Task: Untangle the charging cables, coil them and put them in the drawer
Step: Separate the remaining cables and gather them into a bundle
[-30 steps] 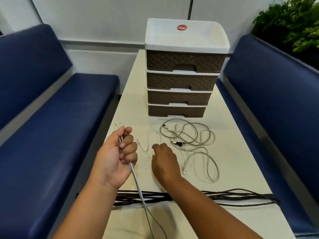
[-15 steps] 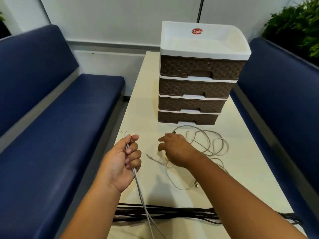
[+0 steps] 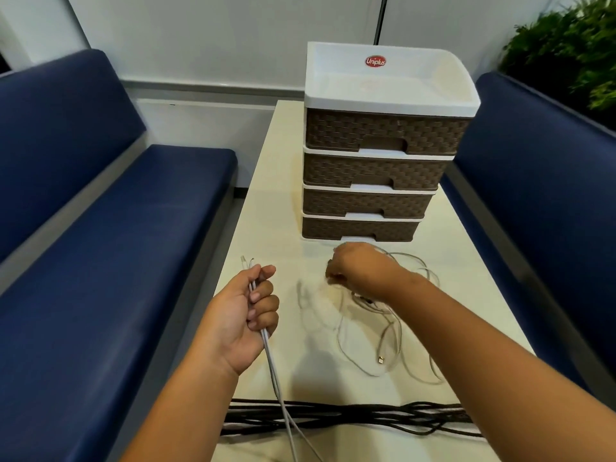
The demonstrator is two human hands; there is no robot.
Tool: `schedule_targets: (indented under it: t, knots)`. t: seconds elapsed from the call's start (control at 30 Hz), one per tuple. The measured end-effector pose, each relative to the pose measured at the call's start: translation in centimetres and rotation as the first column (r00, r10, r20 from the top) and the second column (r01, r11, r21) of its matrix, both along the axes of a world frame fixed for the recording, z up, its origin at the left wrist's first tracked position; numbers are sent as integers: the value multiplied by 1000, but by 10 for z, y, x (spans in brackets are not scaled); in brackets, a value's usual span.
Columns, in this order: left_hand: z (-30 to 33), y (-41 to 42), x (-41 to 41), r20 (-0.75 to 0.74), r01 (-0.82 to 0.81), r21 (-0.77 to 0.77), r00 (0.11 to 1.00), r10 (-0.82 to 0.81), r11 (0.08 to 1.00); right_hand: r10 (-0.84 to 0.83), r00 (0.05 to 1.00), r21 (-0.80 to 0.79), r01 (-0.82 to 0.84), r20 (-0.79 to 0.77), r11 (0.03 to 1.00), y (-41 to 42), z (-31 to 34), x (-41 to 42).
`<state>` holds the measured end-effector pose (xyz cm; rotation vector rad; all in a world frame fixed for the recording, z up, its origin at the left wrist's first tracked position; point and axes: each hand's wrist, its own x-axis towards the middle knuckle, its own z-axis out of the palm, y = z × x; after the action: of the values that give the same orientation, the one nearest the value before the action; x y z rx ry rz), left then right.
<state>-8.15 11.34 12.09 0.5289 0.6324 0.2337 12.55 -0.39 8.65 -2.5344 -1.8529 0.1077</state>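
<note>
My left hand grips a doubled white cable whose ends stick up past my thumb and whose length trails off the table's near edge. My right hand reaches into a grey tangle of charging cables on the cream table; its fingers curl down at the tangle's left side and seem to pinch a strand, which is blurred. A connector lies loose in the tangle. Behind the tangle stands a brown drawer unit with a white top, all its drawers closed.
A bundle of black cables lies across the table's near edge, under my right forearm. Blue benches flank the table on the left and right. A green plant stands at the back right.
My right hand has moved away from me into the tangle, close to the bottom drawer, and its fingers have curled. The loops have shifted. My left hand holds the white cable as before.
</note>
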Motion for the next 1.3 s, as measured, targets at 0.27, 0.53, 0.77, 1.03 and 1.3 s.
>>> schedule_targets:
  t: [0.27,0.53,0.77,1.03,1.3]
  knots:
    - [9,-25,9,22,17,73,1000,-18,997,-27,659,442,534,-752,721,-28,63,-67]
    - [22,-44,9,74,-44,309,997,22,950,2,773,501,409,-635,763,-62,31,-150]
    - [45,-36,-10,385,-245,203,910,152,948,-249,877,424,426,-411,799,-88,-16,-115]
    - [68,-38,-35,458,-284,215,874,160,934,-473,522,195,791,-710,579,-104,18,-49]
    - [79,-68,-53,474,-306,197,861,183,931,102,847,819,463,-522,340,-124,139,-79]
